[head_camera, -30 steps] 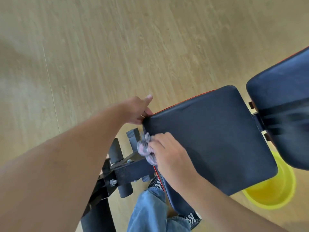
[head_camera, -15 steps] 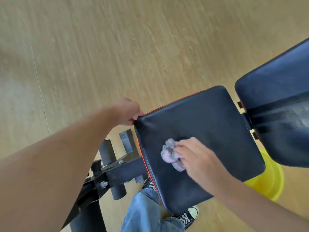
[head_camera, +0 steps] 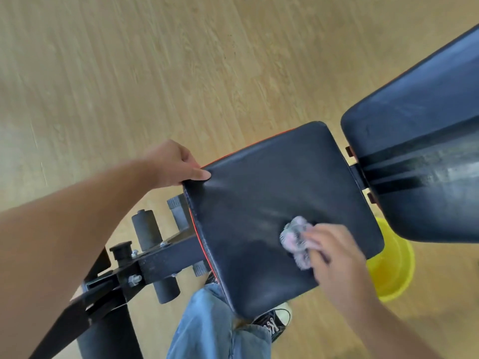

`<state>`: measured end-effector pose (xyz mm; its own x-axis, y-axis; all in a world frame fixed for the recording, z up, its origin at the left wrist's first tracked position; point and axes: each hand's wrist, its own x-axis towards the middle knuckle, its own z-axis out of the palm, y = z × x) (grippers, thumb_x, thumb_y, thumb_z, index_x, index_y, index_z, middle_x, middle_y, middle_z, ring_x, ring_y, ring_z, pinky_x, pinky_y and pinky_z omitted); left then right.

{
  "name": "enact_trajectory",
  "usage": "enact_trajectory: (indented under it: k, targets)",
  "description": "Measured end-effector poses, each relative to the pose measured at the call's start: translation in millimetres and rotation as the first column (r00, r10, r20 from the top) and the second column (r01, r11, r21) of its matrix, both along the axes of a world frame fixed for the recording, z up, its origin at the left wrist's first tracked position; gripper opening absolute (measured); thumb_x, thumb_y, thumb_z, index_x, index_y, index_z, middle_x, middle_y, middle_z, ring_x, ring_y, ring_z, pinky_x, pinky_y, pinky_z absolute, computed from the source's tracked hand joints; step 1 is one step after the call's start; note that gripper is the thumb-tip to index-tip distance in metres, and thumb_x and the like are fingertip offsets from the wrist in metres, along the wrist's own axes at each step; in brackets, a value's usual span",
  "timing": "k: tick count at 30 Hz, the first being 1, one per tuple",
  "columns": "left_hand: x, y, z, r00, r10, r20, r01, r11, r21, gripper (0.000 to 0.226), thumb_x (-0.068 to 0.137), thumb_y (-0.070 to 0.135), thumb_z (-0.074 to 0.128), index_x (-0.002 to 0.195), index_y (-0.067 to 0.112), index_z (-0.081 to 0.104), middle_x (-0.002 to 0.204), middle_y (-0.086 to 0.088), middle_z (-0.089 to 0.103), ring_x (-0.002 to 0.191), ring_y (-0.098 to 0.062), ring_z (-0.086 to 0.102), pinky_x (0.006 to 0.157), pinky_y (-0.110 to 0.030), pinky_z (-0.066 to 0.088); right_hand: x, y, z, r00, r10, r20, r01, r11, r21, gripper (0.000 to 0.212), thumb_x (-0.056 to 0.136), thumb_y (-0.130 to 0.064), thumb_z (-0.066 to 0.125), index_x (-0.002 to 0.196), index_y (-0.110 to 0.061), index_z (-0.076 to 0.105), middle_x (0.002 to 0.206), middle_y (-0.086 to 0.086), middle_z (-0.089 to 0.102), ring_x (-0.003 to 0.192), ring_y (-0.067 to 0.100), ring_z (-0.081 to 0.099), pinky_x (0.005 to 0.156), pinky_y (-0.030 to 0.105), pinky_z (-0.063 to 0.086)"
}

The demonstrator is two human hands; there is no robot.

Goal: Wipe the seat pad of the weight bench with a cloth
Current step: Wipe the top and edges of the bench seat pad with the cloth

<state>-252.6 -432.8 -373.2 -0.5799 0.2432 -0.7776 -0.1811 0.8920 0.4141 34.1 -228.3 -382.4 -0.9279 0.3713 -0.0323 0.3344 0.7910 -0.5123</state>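
the left hand [head_camera: 173, 163] pinches the far left corner of the seat pad [head_camera: 259, 203], steadying it. right of centre on the pad, the right hand [head_camera: 334, 255] presses a bunched cloth [head_camera: 295, 238], fingers closed around it. keep the cloth flat-pressed, overlap strokes, and sweep to the edge nearest the back pad [head_camera: 420, 156]; a yellow bucket [head_camera: 391, 275] sits below.

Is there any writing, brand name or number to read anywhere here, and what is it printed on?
Black sneaker: white lettering on its side, beginning with what looks like "K"; the rest is too blurred to read.
Seat pad, back pad, yellow bucket, cloth: no text visible.
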Motion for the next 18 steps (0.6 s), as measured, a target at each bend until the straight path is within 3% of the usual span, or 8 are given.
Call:
enact_trajectory:
  k: [2, 4, 6, 8, 10, 12, 15, 18]
  targets:
    - [-1, 0, -2, 0.999, -0.016, -0.028, 0.015, 1.0, -0.012, 0.041, 0.075, 0.038, 0.086, 0.088, 0.002, 0.073, 0.095, -0.015, 0.077, 0.073, -0.022, 0.064, 0.075, -0.032, 0.054, -33, 54, -2, 0.914, -0.405, -0.013, 0.405, 0.912, 0.062, 0.019, 0.083, -0.01, 0.047, 0.071, -0.012, 0.061, 0.081, 0.006, 0.058, 0.083, 0.034, 0.06, 0.068, 0.029, 0.039]
    - [-2, 2, -3, 1.0, -0.007, -0.03, 0.006, 1.0, -0.016, 0.041, 0.074, 0.038, 0.087, 0.088, 0.001, 0.073, 0.088, -0.014, 0.074, 0.07, -0.022, 0.062, 0.073, -0.032, 0.052, -63, 36, -9, 0.826, -0.558, -0.084, 0.564, 0.821, 0.092, 0.017, 0.081, -0.01, 0.047, 0.069, -0.01, 0.059, 0.077, 0.006, 0.055, 0.08, 0.036, 0.058, 0.068, 0.023, 0.031]
    - [-1, 2, -5, 0.999, 0.002, -0.033, -0.003, 1.0, -0.005, 0.04, 0.074, 0.035, 0.088, 0.088, 0.0, 0.074, 0.082, -0.013, 0.07, 0.071, -0.023, 0.062, 0.081, -0.038, 0.057, -65, -38, -15, 0.922, -0.379, -0.083, 0.382, 0.924, 0.026, 0.016, 0.083, -0.007, 0.05, 0.079, -0.007, 0.065, 0.084, 0.005, 0.062, 0.084, 0.03, 0.056, 0.072, 0.022, 0.038]
    - [0, 2, -6, 0.999, -0.008, -0.045, 0.007, 1.0, -0.012, 0.039, 0.073, 0.034, 0.088, 0.086, 0.0, 0.074, 0.081, -0.015, 0.071, 0.071, -0.024, 0.063, 0.091, -0.047, 0.058, -36, -106, -8, 0.998, -0.002, -0.055, -0.001, 0.998, -0.058, 0.02, 0.086, -0.002, 0.049, 0.088, -0.007, 0.068, 0.09, 0.005, 0.064, 0.08, 0.026, 0.054, 0.07, 0.032, 0.051]
    - [1, 3, -6, 0.999, -0.012, -0.046, 0.011, 1.0, -0.021, 0.038, 0.072, 0.034, 0.089, 0.085, 0.002, 0.074, 0.088, -0.022, 0.075, 0.074, -0.026, 0.066, 0.095, -0.05, 0.058, 6, -116, 0, 0.961, 0.277, -0.019, -0.278, 0.957, -0.086, 0.02, 0.093, 0.003, 0.052, 0.094, -0.004, 0.071, 0.095, 0.007, 0.064, 0.077, 0.025, 0.054, 0.066, 0.036, 0.051]
    - [1, 4, -7, 0.999, -0.002, -0.048, 0.001, 1.0, -0.021, 0.036, 0.071, 0.034, 0.09, 0.084, 0.003, 0.075, 0.097, -0.023, 0.077, 0.082, -0.032, 0.072, 0.096, -0.051, 0.057, 28, -68, 3, 0.932, 0.364, 0.004, -0.363, 0.93, -0.059, 0.022, 0.1, -0.002, 0.05, 0.095, -0.002, 0.072, 0.095, 0.01, 0.065, 0.076, 0.028, 0.057, 0.068, 0.038, 0.05]
    - [3, 5, -5, 0.999, 0.021, -0.036, -0.021, 1.0, -0.009, 0.032, 0.072, 0.032, 0.089, 0.082, 0.005, 0.075, 0.1, -0.022, 0.077, 0.1, -0.038, 0.073, 0.099, -0.05, 0.056, 14, 33, 0, 0.996, -0.093, 0.017, 0.091, 0.991, 0.093, 0.023, 0.096, -0.008, 0.05, 0.094, -0.002, 0.072, 0.093, 0.01, 0.063, 0.083, 0.035, 0.061, 0.073, 0.039, 0.049]
    - [5, 7, -5, 0.998, 0.055, -0.025, -0.054, 0.998, 0.02, 0.029, 0.075, 0.026, 0.088, 0.081, 0.001, 0.073, 0.106, -0.027, 0.074, 0.088, -0.033, 0.07, 0.101, -0.048, 0.055, -21, 45, -6, 0.84, -0.543, -0.026, 0.541, 0.831, 0.132, 0.009, 0.086, 0.0, 0.059, 0.085, -0.002, 0.068, 0.09, 0.013, 0.06, 0.086, 0.037, 0.058, 0.074, 0.031, 0.041]
